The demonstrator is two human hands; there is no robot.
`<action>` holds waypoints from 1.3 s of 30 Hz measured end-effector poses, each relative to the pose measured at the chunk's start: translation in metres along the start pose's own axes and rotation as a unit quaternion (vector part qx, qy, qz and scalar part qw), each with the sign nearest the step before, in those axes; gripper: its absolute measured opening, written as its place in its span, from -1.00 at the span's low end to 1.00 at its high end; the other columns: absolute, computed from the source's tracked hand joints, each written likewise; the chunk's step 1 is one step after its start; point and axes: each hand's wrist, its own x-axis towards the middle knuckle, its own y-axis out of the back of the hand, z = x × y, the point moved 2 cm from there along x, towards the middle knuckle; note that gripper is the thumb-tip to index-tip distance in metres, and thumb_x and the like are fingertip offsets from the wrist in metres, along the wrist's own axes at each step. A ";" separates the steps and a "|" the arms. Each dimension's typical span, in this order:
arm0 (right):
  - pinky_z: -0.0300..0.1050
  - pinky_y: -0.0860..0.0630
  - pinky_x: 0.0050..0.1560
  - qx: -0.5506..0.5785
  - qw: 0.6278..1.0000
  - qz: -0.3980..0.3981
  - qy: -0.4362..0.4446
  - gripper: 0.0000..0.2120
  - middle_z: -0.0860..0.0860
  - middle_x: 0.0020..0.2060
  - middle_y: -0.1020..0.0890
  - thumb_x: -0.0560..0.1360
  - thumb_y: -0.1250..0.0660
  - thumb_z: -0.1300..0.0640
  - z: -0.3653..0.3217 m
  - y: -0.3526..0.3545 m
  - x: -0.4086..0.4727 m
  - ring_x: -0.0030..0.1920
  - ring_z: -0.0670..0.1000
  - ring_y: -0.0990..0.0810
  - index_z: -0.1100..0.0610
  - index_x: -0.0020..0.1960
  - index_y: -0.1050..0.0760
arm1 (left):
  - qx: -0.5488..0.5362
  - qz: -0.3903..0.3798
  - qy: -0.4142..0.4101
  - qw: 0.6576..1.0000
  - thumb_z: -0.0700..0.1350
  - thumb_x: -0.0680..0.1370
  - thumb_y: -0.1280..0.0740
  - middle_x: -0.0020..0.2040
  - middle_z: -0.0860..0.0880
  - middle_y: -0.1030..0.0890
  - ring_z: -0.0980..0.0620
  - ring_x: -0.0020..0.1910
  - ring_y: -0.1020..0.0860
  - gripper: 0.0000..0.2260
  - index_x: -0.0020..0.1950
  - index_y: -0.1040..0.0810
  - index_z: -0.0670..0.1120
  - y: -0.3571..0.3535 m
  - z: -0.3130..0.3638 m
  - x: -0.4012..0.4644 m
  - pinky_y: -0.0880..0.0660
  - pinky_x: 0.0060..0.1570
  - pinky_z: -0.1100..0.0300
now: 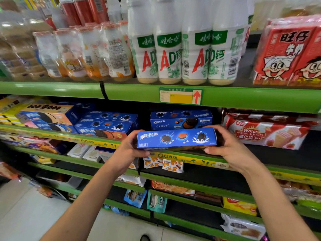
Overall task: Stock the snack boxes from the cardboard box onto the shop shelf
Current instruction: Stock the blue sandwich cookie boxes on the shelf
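We hold one blue snack box [176, 139] lengthwise, the left hand [129, 151] curled round its left end and the right hand [227, 150] curled round its right end, thumbs on top and the other fingers underneath. The box hovers just in front of the green lip of the shop shelf [73, 136], near an identical-brand box [180, 120] that already sits farther back; the gap in front of that box looks like the slot, in our judgement. The cardboard box is not in view. Risks as we read them: the near lower edge could catch on the raised green lip and tip the box out of the grip; pushing in too hard could shove the rear box back or skew it; drifting left could nudge the stacked blue boxes [106, 125], drifting right the wafer packs [267, 132]. Letting go before the base lies flat would leave it overhanging the lip, with open shelves and floor below. Materials: the held box is a long, low printed-carton cuboid, smooth and slightly glossy, rigid enough for an end-to-end grip but likely to dent under a hard squeeze. The shelf is painted metal with a dark deck. The wafer packs are soft crinkly film; the white bottles [182, 49] on the shelf above are rounded plastic.
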 end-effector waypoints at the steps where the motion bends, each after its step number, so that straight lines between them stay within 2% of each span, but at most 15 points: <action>1: 0.10 -0.45 0.32 -0.001 1.000 0.001 -0.005 -0.35 -0.06 0.14 -0.60 0.31 -0.52 0.41 0.001 0.000 0.000 0.21 -0.03 -0.54 -0.28 0.11 -0.53 | 0.002 -0.001 0.001 1.000 -0.47 0.38 -0.42 0.04 -0.02 -0.64 0.06 0.03 -0.61 -0.45 0.13 -0.56 0.14 -0.001 0.002 -0.001 -0.56 -0.10 0.24; 5: 0.15 -0.40 0.36 -0.006 0.999 0.002 -0.039 -0.32 -0.05 0.19 -0.58 0.28 -0.55 0.37 0.003 0.000 0.003 0.25 -0.03 -0.52 -0.19 0.23 -0.51 | 0.005 -0.009 0.006 1.000 -0.43 0.44 -0.40 0.07 -0.03 -0.65 0.04 0.02 -0.61 -0.42 0.30 -0.49 0.12 -0.002 0.008 -0.006 -0.58 -0.09 0.18; 8: 0.15 -0.36 0.38 -0.030 0.998 -0.001 -0.046 -0.21 -0.03 0.25 -0.57 0.18 -0.61 0.15 -0.004 -0.002 0.001 0.30 0.02 -0.50 -0.11 0.35 -0.44 | 0.006 -0.001 0.009 1.000 -0.35 0.49 -0.39 0.07 -0.05 -0.65 -0.02 0.02 -0.62 -0.46 0.37 -0.43 0.08 0.005 0.016 -0.011 -0.57 -0.09 0.19; 11: -0.24 -0.44 0.19 -0.067 0.998 -0.018 0.000 -0.30 -0.25 0.10 -0.63 0.09 -0.59 -0.10 -0.025 -0.017 0.003 0.16 -0.23 -0.56 -0.33 0.19 -0.48 | -0.012 0.035 -0.030 0.999 -0.30 0.55 -0.35 -0.01 0.01 -0.67 -0.03 -0.04 -0.65 -0.58 0.37 -0.43 -0.04 0.025 0.031 -0.016 -0.58 -0.14 0.18; 13: -0.31 -0.44 0.06 -0.086 0.996 -0.012 0.034 -0.37 -0.31 0.01 -0.64 0.08 -0.57 -0.19 -0.039 -0.034 0.012 0.04 -0.31 -0.58 -0.32 0.13 -0.50 | -0.027 0.081 -0.056 0.995 -0.30 0.58 -0.31 -0.06 0.01 -0.67 -0.10 -0.06 -0.66 -0.63 0.37 -0.43 -0.07 0.041 0.042 -0.018 -0.59 -0.20 0.15; 18: -0.13 -0.44 0.18 -0.095 0.993 0.032 0.068 -0.36 -0.21 0.09 -0.62 0.23 -0.62 -0.05 -0.056 -0.084 0.055 0.10 -0.15 -0.59 -0.13 0.25 -0.48 | -0.062 0.251 -0.062 0.964 -0.33 0.60 -0.26 0.09 -0.08 -0.62 -0.04 -0.17 -0.67 -0.72 0.28 -0.49 -0.12 0.078 0.058 -0.020 -0.61 -0.24 0.12; 21: -0.07 -0.49 0.09 -0.127 0.990 0.054 0.043 -0.51 -0.09 0.07 -0.64 0.29 -0.57 -0.08 -0.064 -0.112 0.090 0.07 0.00 -0.61 -0.06 0.18 -0.54 | 0.035 0.317 -0.047 0.947 -0.30 0.59 -0.26 0.08 -0.01 -0.62 0.12 -0.20 -0.66 -0.76 0.19 -0.56 -0.06 0.093 0.055 -0.027 -0.54 -0.26 0.33; 24: -0.10 -0.46 -0.14 -0.171 0.984 0.048 0.013 -0.65 0.04 -0.03 -0.63 0.39 -0.48 -0.15 -0.074 -0.143 0.123 -0.02 0.09 -0.60 0.04 0.04 -0.56 | 0.215 0.301 -0.042 0.928 -0.25 0.58 -0.28 0.04 0.11 -0.59 0.34 -0.10 -0.56 -0.75 0.21 -0.57 -0.03 0.091 0.050 -0.028 -0.42 -0.19 0.50; 26: -0.06 -0.46 0.00 -0.176 0.984 0.041 0.007 -0.61 0.13 0.12 -0.60 0.46 -0.44 -0.10 -0.079 -0.163 0.140 0.12 0.15 -0.58 0.09 0.18 -0.54 | 0.239 0.268 -0.040 0.932 -0.26 0.57 -0.28 0.00 0.13 -0.59 0.39 -0.14 -0.53 -0.77 0.18 -0.59 -0.05 0.085 0.047 -0.026 -0.42 -0.24 0.54; 28: -0.05 -0.42 0.16 -0.182 0.983 0.027 -0.018 -0.53 0.17 0.28 -0.52 0.52 -0.39 -0.03 -0.083 -0.178 0.154 0.24 0.17 -0.52 0.18 0.33 -0.45 | 0.231 0.248 -0.035 0.940 -0.25 0.58 -0.28 -0.02 0.17 -0.61 0.31 -0.21 -0.54 -0.76 0.19 -0.59 -0.05 0.081 0.045 -0.025 -0.42 -0.29 0.51; 31: -0.15 -0.37 -0.10 -0.227 0.972 -0.022 -0.051 -0.75 0.19 0.13 -0.52 0.59 -0.30 0.06 -0.089 -0.189 0.168 0.13 0.10 -0.51 0.24 0.11 -0.53 | 0.237 0.242 -0.037 0.940 -0.21 0.58 -0.30 0.02 0.15 -0.61 0.08 -0.15 -0.57 -0.81 0.14 -0.59 0.00 0.082 0.043 -0.029 -0.45 -0.31 0.45; 33: -0.12 -0.32 -0.16 -0.278 0.955 -0.083 -0.066 -0.71 0.24 0.20 -0.53 0.61 -0.26 0.14 -0.099 -0.194 0.172 0.12 0.13 -0.51 0.33 0.21 -0.50 | 0.245 0.244 -0.043 0.937 -0.18 0.58 -0.30 -0.04 0.13 -0.62 0.05 -0.14 -0.58 -0.84 0.08 -0.61 0.02 0.086 0.044 -0.034 -0.50 -0.28 0.35; 35: -0.07 -0.40 0.02 -0.319 0.935 -0.131 -0.077 -0.63 0.27 0.32 -0.47 0.61 -0.24 0.20 -0.108 -0.197 0.175 0.23 0.16 -0.48 0.37 0.34 -0.40 | 0.250 0.243 -0.045 0.936 -0.19 0.58 -0.30 -0.08 0.10 -0.63 0.00 -0.10 -0.58 -0.84 0.03 -0.61 0.05 0.091 0.045 -0.037 -0.54 -0.17 0.19; 37: -0.11 -0.33 0.22 -0.346 0.921 -0.164 -0.078 -0.59 0.26 0.40 -0.39 0.62 -0.22 0.23 -0.113 -0.198 0.177 0.36 0.19 -0.39 0.38 0.41 -0.31 | 0.258 0.246 -0.042 0.933 -0.18 0.58 -0.30 -0.08 0.11 -0.64 0.01 -0.08 -0.59 -0.84 0.00 -0.61 0.06 0.095 0.047 -0.038 -0.55 -0.11 0.12; 39: -0.18 -0.28 0.22 -0.367 0.906 -0.197 -0.075 -0.59 0.24 0.44 -0.33 0.62 -0.18 0.28 -0.116 -0.199 0.179 0.42 0.17 -0.32 0.38 0.44 -0.26 | 0.256 0.251 -0.042 0.933 -0.19 0.58 -0.30 -0.07 0.10 -0.64 0.01 -0.08 -0.60 -0.84 0.00 -0.61 0.06 0.099 0.048 -0.037 -0.55 -0.05 0.09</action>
